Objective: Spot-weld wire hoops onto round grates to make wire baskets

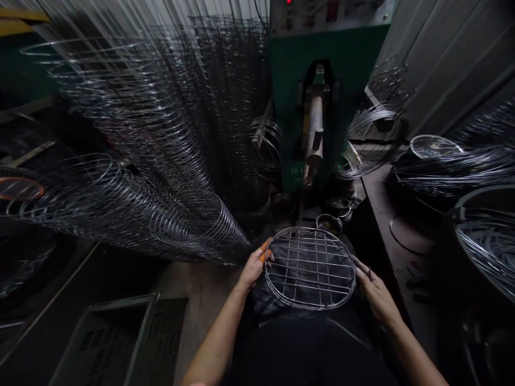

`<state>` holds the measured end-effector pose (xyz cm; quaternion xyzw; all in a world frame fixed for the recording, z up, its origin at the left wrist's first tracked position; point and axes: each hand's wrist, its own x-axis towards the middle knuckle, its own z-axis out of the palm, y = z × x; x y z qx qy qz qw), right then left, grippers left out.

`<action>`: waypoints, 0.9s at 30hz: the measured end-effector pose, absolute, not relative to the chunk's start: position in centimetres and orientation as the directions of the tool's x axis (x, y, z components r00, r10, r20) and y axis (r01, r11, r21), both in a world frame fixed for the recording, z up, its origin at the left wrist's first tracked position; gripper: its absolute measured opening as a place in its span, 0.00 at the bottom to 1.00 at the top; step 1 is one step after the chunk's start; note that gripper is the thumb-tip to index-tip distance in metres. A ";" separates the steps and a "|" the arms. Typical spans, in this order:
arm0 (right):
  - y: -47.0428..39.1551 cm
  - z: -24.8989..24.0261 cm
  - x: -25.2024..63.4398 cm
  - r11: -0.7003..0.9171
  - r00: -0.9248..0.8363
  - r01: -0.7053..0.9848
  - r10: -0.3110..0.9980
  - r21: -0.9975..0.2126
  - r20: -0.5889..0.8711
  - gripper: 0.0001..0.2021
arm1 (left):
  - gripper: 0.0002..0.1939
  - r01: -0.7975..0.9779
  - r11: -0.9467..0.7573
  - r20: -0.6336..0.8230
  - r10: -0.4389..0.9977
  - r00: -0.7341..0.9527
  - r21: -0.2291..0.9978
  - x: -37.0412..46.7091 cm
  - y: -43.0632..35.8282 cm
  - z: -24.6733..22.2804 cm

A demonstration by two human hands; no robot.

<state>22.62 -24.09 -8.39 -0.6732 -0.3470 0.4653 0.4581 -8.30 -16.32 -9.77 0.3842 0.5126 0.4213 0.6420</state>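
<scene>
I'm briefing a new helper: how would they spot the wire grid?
Find the green machine. Below it in view, the left hand and right hand hold the wire grid. Unlike the wire stacks at left, it shows straight wires crossing inside a round rim.

The single view looks forward and steeply down from the person's head.

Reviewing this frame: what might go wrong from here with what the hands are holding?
The left hand holds the round wire grid near the leaning stack of wire rings; the two might snag. The right hand looks bare against the metal, so a rough wire could scratch it.
</scene>
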 end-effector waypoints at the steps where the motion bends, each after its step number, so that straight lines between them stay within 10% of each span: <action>1: -24.0 -8.7 22.7 -0.321 0.298 0.061 0.910 -0.945 -0.290 0.25 | 0.25 -0.124 0.347 -0.333 0.935 0.119 0.930 -8.4 -16.2 -9.9; 14: -23.2 -10.4 23.2 -0.268 0.261 0.303 0.946 -0.914 -0.191 0.25 | 0.19 0.235 0.153 -0.209 0.949 0.236 0.960 -9.8 -15.3 -10.4; 21: -23.5 -10.3 23.3 -0.261 0.228 0.250 0.952 -0.932 -0.205 0.23 | 0.23 0.378 0.023 -0.251 0.784 0.568 0.925 -12.9 -14.2 -7.9; 27: -23.8 -10.6 22.8 -0.261 0.232 0.200 0.949 -0.944 -0.213 0.26 | 0.50 0.546 -0.159 -0.331 0.647 0.687 0.823 -14.7 -13.8 -8.1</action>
